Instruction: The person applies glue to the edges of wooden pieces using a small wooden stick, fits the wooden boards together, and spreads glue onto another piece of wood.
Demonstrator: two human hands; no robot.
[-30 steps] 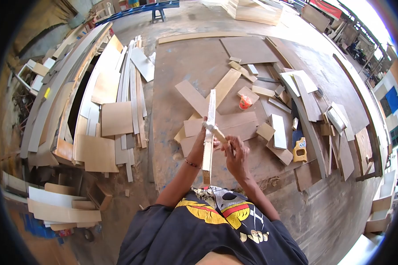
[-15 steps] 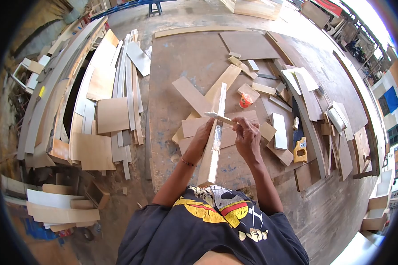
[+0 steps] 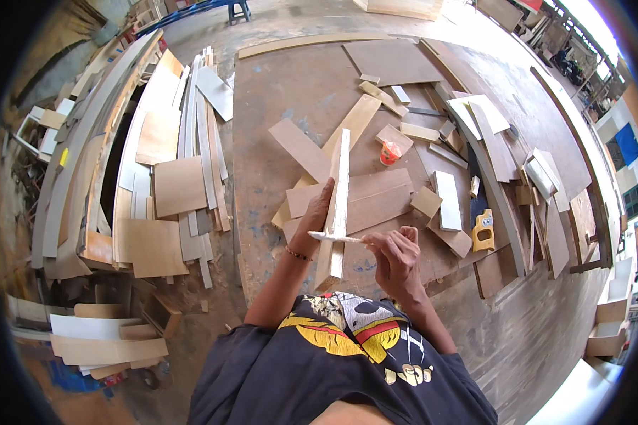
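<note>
a stick (image 3: 342, 239) is pinched by the right hand (image 3: 397, 262) across a board (image 3: 341, 188), seemingly grasped by the half-hidden left hand (image 3: 315, 219).

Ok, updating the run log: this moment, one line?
left hand: holds long pale wooden bar | right hand: holds thin white-coated stick across bar

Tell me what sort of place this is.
Probably a woodworking shop. In view are a yellow-handled, dark-bladed handsaw, flat brown rectangular wooden offcuts, and a long pale wooden bar in the left hand.
</note>
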